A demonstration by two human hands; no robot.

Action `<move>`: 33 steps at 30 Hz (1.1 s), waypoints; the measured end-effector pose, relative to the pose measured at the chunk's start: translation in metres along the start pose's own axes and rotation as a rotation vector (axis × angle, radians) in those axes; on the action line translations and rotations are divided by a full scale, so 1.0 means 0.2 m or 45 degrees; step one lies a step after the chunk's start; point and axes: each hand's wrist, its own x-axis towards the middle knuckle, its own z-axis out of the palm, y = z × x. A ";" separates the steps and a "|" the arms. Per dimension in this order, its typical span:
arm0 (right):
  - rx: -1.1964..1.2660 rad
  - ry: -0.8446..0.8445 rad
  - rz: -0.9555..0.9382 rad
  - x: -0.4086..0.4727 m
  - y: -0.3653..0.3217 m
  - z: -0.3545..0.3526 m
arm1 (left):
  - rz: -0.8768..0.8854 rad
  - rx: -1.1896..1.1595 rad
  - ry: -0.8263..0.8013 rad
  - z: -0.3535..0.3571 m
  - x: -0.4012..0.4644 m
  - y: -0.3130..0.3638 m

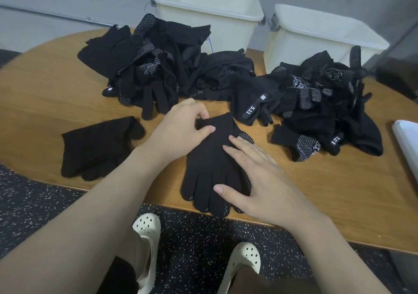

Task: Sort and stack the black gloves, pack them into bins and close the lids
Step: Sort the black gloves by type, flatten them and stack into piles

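A small stack of black gloves [209, 164] lies flat at the table's near edge, fingertips hanging over it toward me. My left hand [181, 128] pinches the cuff of the top glove. My right hand [255, 176] lies flat with straight fingers on the stack's right side. A second flat black glove stack [97, 146] sits to the left. A big heap of loose black gloves [162, 67] fills the table's middle, and another heap [321, 106] with dotted palms lies at the right. Two open cream bins stand behind, one at the centre [210, 17] and one at the right [321, 38].
The wooden table [45, 85] has a rounded left end and its near edge runs across in front of me. A white lid's corner [407, 142] shows at the right edge. Below are a speckled dark floor and my white clogs.
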 end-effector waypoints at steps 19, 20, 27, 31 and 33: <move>0.321 0.585 -0.079 -0.08 0.19 -0.11 | 0.358 -0.244 0.108 -0.14 -0.33 0.17; 0.328 0.567 -0.087 -0.08 0.18 -0.10 | 0.369 -0.225 0.097 -0.14 -0.35 0.16; 0.331 0.475 -0.090 -0.08 0.14 -0.07 | 0.406 -0.034 -0.078 -0.12 -0.46 0.17; 0.337 0.485 -0.032 -0.07 0.15 -0.07 | 0.469 0.020 -0.171 -0.10 -0.48 0.15; 0.348 0.482 0.003 -0.07 0.14 -0.06 | 0.471 0.045 -0.210 -0.11 -0.48 0.15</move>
